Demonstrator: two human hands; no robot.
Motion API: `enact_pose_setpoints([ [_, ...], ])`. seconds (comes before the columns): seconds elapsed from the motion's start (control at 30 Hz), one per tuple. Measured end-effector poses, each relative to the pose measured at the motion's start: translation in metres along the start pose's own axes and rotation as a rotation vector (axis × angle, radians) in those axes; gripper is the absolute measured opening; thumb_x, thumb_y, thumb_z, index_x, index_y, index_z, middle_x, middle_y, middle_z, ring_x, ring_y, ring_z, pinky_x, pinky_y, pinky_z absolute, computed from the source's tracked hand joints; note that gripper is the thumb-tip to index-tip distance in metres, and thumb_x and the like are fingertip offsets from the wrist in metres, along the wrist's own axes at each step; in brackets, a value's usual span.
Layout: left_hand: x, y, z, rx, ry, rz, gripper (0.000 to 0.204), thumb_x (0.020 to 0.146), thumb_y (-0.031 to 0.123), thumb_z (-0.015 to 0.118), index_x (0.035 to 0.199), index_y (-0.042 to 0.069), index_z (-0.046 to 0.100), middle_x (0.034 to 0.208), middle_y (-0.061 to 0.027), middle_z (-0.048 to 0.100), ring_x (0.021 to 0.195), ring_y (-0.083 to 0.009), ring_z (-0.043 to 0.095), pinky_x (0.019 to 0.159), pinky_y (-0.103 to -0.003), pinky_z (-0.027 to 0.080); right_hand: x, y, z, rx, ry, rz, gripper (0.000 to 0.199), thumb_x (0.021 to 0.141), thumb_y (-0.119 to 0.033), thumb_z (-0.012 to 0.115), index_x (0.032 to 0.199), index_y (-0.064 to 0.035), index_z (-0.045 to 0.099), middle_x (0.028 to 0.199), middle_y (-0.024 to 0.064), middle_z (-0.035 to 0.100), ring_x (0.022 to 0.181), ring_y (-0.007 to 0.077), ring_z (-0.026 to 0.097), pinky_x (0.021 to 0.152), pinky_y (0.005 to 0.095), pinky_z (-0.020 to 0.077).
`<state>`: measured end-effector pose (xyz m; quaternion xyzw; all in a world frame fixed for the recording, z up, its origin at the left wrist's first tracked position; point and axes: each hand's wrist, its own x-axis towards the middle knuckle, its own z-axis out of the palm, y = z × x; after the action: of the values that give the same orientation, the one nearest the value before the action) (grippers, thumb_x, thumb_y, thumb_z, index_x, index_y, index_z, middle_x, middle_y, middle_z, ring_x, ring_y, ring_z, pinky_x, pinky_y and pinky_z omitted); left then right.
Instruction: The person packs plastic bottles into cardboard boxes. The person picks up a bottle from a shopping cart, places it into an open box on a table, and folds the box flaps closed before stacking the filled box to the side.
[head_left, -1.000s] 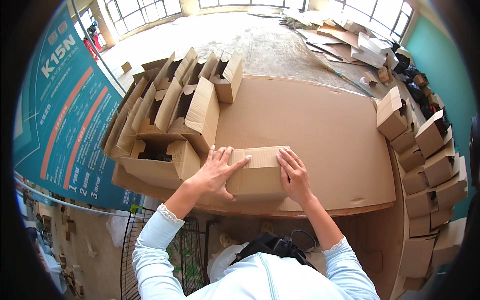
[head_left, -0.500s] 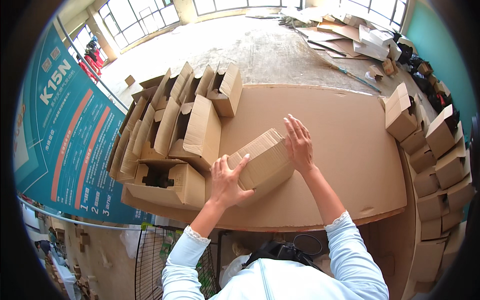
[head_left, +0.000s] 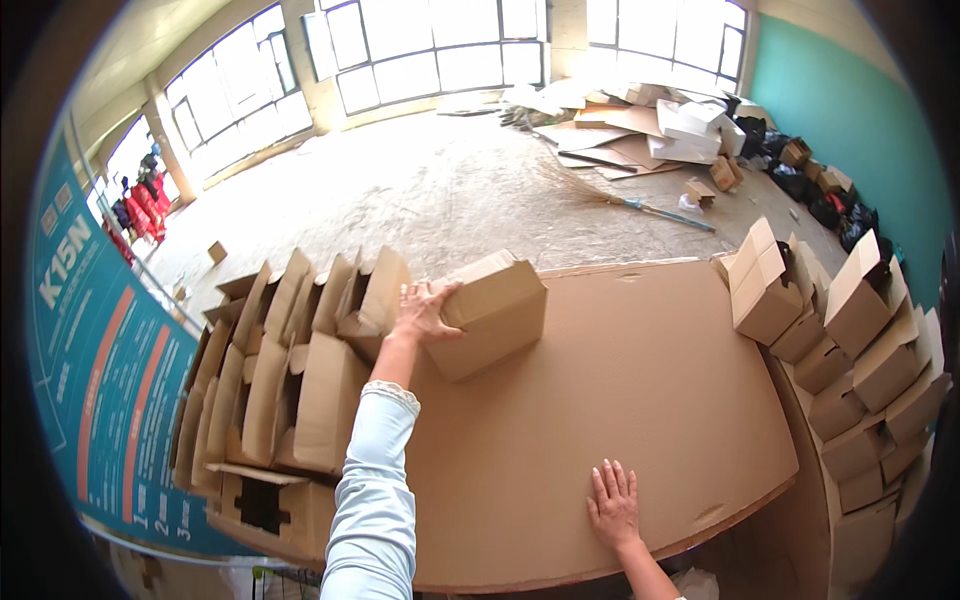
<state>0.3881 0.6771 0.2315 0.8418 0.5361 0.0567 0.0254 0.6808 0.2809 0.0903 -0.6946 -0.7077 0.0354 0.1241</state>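
Note:
My left hand [head_left: 425,313] reaches to the far side of the cardboard-covered table [head_left: 610,390], its fingers and thumb gripping the left end of a brown cardboard box [head_left: 495,320]. That box is tilted, with its flaps at the far end. Just to its left stand several open cardboard boxes [head_left: 330,400] packed in rows, flaps raised. Near the table's front edge my right hand [head_left: 613,505] lies flat on the cardboard, fingers outstretched, holding nothing.
More open cardboard boxes [head_left: 855,370] are stacked along the right side. A teal printed banner [head_left: 105,400] stands at the left. Beyond the table, a broom [head_left: 640,207] lies on the floor near a pile of flattened cardboard [head_left: 620,150].
My left hand has carried the box away from me to the far end of the rows. My right hand has left the box and come down onto the table. The view has tilted up.

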Motion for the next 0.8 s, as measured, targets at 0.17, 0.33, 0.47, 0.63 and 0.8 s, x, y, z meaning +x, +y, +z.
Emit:
enact_pose_setpoints([
  [0.17, 0.054, -0.025, 0.004, 0.054, -0.105, -0.078, 0.111, 0.058, 0.058, 0.083, 0.151, 0.04, 0.026, 0.152, -0.0249, 0.032, 0.144, -0.0386, 0.027, 0.12, -0.05, 0.015, 0.001, -0.007, -0.001, 0.014, -0.061, 0.066, 0.059, 0.091, -0.034, 0.056, 0.143, -0.0088, 0.044, 0.153, 0.0136, 0.036, 0.145, 0.0298, 0.027, 0.118, 0.056, 0.0151],
  [0.33, 0.086, -0.034, -0.002, 0.022, -0.202, -0.053, 0.115, 0.055, 0.055, 0.086, 0.152, 0.037, 0.027, 0.153, -0.0179, 0.032, 0.144, -0.0348, 0.027, 0.119, -0.054, 0.015, -0.001, -0.004, -0.005, 0.009, -0.061, 0.081, 0.059, 0.092, -0.035, 0.055, 0.144, -0.0097, 0.043, 0.153, 0.0128, 0.036, 0.145, 0.0288, 0.027, 0.118, 0.055, 0.0162],
  [0.47, 0.079, -0.013, 0.01, 0.226, -0.169, -0.137, 0.122, 0.054, 0.051, 0.09, 0.152, 0.029, 0.022, 0.153, -0.013, 0.029, 0.144, -0.033, 0.024, 0.115, -0.057, 0.02, 0.002, -0.003, -0.005, 0.016, -0.023, 0.075, 0.058, 0.093, -0.033, 0.053, 0.144, -0.0087, 0.042, 0.153, 0.0124, 0.036, 0.145, 0.028, 0.027, 0.118, 0.0538, 0.0165],
  [0.63, 0.012, 0.039, 0.042, 0.281, 0.323, -0.107, 0.121, 0.063, 0.025, 0.086, 0.157, 0.023, 0.01, 0.161, -0.0187, 0.011, 0.148, -0.0377, 0.015, 0.116, -0.061, 0.017, -0.001, 0.005, 0.004, 0.11, -0.002, 0.053, 0.06, 0.095, -0.032, 0.051, 0.147, -0.0071, 0.037, 0.154, 0.0119, 0.034, 0.146, 0.0262, 0.026, 0.119, 0.0495, 0.0158],
  [0.8, -0.15, 0.15, 0.056, -0.1, 0.218, 0.286, 0.097, 0.067, 0.016, 0.078, 0.152, 0.019, 0.03, 0.159, -0.0235, 0.016, 0.146, -0.0456, 0.014, 0.114, -0.064, 0.015, 0.066, 0.134, 0.012, 0.229, 0.583, 0.141, 0.067, 0.093, -0.025, 0.054, 0.151, -0.0043, 0.026, 0.157, 0.0174, 0.028, 0.144, 0.0322, 0.029, 0.115, 0.0447, 0.029],
])
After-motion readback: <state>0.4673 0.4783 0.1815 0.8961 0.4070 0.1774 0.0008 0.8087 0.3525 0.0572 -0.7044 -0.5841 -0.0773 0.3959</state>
